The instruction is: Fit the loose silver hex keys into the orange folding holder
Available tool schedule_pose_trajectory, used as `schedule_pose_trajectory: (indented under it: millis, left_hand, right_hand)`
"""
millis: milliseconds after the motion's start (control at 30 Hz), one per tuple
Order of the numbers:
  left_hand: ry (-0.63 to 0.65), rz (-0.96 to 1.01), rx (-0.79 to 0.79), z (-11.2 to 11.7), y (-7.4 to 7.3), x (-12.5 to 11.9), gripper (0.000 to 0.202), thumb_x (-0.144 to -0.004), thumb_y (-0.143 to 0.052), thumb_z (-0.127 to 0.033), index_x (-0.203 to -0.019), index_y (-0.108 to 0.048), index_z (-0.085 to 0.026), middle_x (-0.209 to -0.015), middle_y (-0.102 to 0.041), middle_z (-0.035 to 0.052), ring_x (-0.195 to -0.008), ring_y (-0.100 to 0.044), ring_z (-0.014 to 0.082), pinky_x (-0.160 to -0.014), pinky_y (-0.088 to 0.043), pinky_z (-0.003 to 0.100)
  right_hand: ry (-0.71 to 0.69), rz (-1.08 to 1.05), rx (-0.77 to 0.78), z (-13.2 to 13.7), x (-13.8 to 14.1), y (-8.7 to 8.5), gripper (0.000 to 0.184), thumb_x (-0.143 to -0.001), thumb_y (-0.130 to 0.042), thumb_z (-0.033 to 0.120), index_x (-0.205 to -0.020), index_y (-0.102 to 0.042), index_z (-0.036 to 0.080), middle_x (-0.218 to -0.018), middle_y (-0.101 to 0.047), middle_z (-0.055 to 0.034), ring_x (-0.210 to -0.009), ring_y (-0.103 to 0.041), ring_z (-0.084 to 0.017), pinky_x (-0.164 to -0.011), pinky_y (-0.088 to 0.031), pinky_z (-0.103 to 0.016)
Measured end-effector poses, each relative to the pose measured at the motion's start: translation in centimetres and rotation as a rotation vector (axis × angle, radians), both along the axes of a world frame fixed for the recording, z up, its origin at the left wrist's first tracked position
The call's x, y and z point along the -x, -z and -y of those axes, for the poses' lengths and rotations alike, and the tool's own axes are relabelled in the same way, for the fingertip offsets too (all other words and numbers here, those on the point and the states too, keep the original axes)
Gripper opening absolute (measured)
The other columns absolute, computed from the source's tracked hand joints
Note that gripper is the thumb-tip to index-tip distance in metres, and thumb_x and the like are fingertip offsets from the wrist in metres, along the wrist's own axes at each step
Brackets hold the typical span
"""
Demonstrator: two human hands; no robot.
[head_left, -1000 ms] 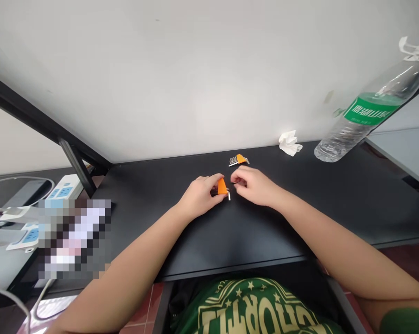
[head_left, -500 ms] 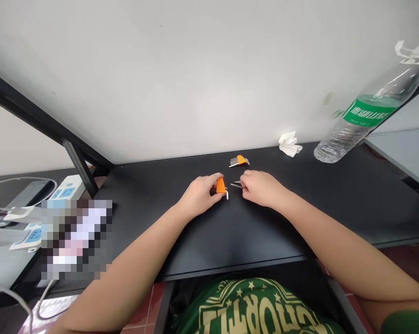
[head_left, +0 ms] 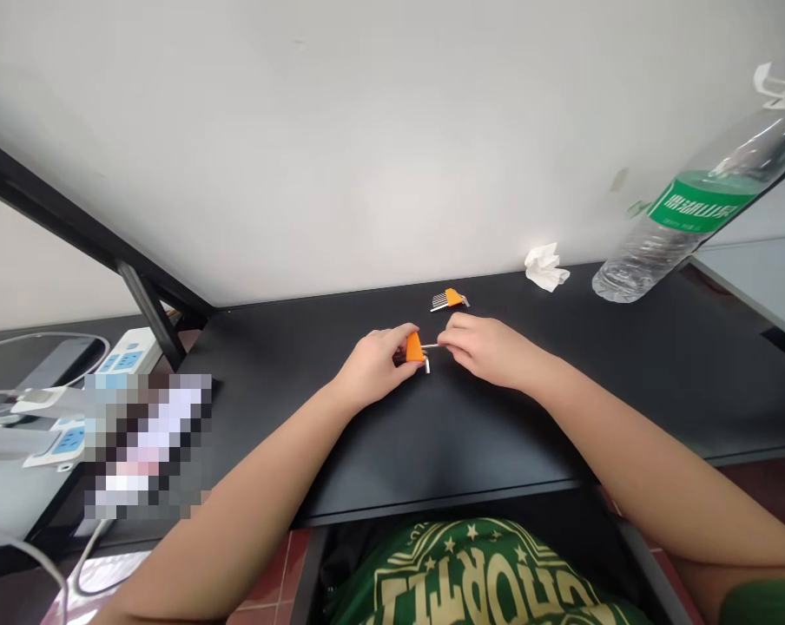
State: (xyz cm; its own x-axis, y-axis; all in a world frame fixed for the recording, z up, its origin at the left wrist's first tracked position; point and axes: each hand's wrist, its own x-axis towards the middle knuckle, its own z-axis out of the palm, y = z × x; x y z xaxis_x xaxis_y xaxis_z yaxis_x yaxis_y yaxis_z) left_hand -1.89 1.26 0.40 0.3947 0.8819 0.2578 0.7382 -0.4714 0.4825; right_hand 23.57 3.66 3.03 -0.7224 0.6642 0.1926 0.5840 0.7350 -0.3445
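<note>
My left hand (head_left: 378, 369) is closed around an orange hex key holder (head_left: 414, 347), thumb below and fingers above. The short bent end of a silver key sticks out at the holder's lower right. Facing it, my right hand (head_left: 474, 345) pinches a thin metal hex key (head_left: 432, 345) whose tip meets the holder's right side; whether it sits inside a slot I cannot tell. Just beyond both hands, a second orange hex key set (head_left: 453, 299) lies on the black desk (head_left: 445, 460), its row of keys pointing left.
A crumpled white tissue (head_left: 547, 267) and a large clear bottle with a green label (head_left: 702, 204) stand by the wall at the right. To the left are a power strip (head_left: 122, 360) with cables, a black metal frame (head_left: 151, 317) and a blurred-out object (head_left: 151, 443).
My right hand has moved slightly left, bringing the hex key from a gap away up to the orange holder. My left hand keeps its grip in place.
</note>
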Motion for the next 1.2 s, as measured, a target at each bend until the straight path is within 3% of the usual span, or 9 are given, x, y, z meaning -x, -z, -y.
schedule_pose_trajectory:
  millis: [133, 233, 367, 533, 667, 867, 1067, 1200]
  left_hand:
    - [0.036, -0.028, -0.072, 0.2, -0.2, -0.5, 0.040, -0.087, -0.074, -0.034, -0.125, -0.063, -0.025, -0.093, -0.075, -0.0001, -0.085, -0.071, 0.0201, -0.096, -0.054, 0.039]
    - [0.095, -0.056, -0.077, 0.4, -0.3, -1.0, 0.027, -0.089, -0.073, -0.034, -0.113, -0.066, -0.023, -0.089, -0.074, -0.0001, -0.082, -0.070, 0.0203, -0.095, -0.052, 0.040]
    - [0.081, -0.057, -0.094, 0.4, -0.2, -0.9, 0.034, -0.087, -0.075, -0.032, -0.118, -0.065, -0.023, -0.089, -0.074, 0.0002, -0.081, -0.069, 0.0204, -0.093, -0.053, 0.040]
    - [0.027, -0.034, -0.119, 0.1, 0.1, -0.1, 0.043, -0.086, -0.076, -0.031, -0.127, -0.063, -0.025, -0.093, -0.076, -0.0002, -0.083, -0.072, 0.0199, -0.096, -0.055, 0.039]
    - [0.031, -0.038, -0.121, 0.0, 0.2, -0.1, 0.044, -0.087, -0.076, -0.030, -0.128, -0.063, -0.024, -0.095, -0.077, 0.0004, -0.085, -0.073, 0.0204, -0.098, -0.056, 0.041]
    - [0.028, -0.040, -0.114, 0.1, 0.1, -0.2, 0.044, -0.086, -0.076, -0.028, -0.128, -0.063, -0.025, -0.096, -0.077, 0.0005, -0.088, -0.073, 0.0210, -0.096, -0.057, 0.039]
    - [0.012, -0.069, -0.105, 0.3, -0.3, -0.2, 0.042, -0.087, -0.074, -0.029, -0.127, -0.062, -0.025, -0.090, -0.073, -0.0003, -0.082, -0.069, 0.0200, -0.091, -0.057, 0.038]
    - [-0.003, -0.067, -0.097, 0.4, -0.4, -0.2, 0.041, -0.087, -0.073, -0.029, -0.127, -0.062, -0.026, -0.091, -0.073, -0.0007, -0.083, -0.068, 0.0198, -0.090, -0.057, 0.038]
  right_hand:
    - [-0.035, -0.027, -0.027, 0.8, 0.8, 0.1, 0.026, -0.099, -0.048, 0.006, -0.104, -0.071, 0.017, -0.108, -0.063, -0.0081, -0.069, -0.052, -0.013, -0.062, -0.038, -0.029]
    - [-0.077, -0.139, 0.089, 1.3, 1.8, 0.4, 0.025, -0.099, -0.048, 0.007, -0.108, -0.068, 0.019, -0.109, -0.063, -0.0066, -0.076, -0.056, -0.014, -0.066, -0.042, -0.028]
    - [0.039, -0.259, 0.181, 0.6, 1.7, 0.5, 0.020, -0.093, -0.054, 0.009, -0.107, -0.064, 0.020, -0.100, -0.065, -0.0043, -0.083, -0.060, -0.016, -0.073, -0.046, -0.029]
    - [0.264, 0.023, 0.132, -1.5, -0.4, 0.5, 0.009, -0.093, -0.059, 0.016, -0.091, -0.067, 0.020, -0.101, -0.066, -0.0063, -0.081, -0.060, -0.018, -0.069, -0.042, -0.030]
    - [0.260, 0.223, 0.166, -1.8, -0.7, 0.7, 0.013, -0.094, -0.058, 0.016, -0.086, -0.068, 0.019, -0.103, -0.066, -0.0075, -0.080, -0.061, -0.018, -0.064, -0.039, -0.030]
    - [0.262, 0.377, 0.085, -0.8, 0.4, 0.4, 0.014, -0.088, -0.061, 0.012, -0.076, -0.060, 0.018, -0.092, -0.064, -0.0093, -0.075, -0.060, -0.020, -0.059, -0.033, -0.032]
    - [0.166, 0.075, 0.107, -0.3, 0.7, -0.1, 0.011, -0.089, -0.057, 0.011, -0.083, -0.057, 0.020, -0.083, -0.062, -0.0020, -0.071, -0.054, -0.016, -0.061, -0.033, -0.029]
    - [0.060, -0.063, 0.079, -0.1, 0.7, 0.0, 0.013, -0.094, -0.054, 0.009, -0.090, -0.062, 0.020, -0.091, -0.063, -0.0022, -0.072, -0.053, -0.014, -0.064, -0.036, -0.028]
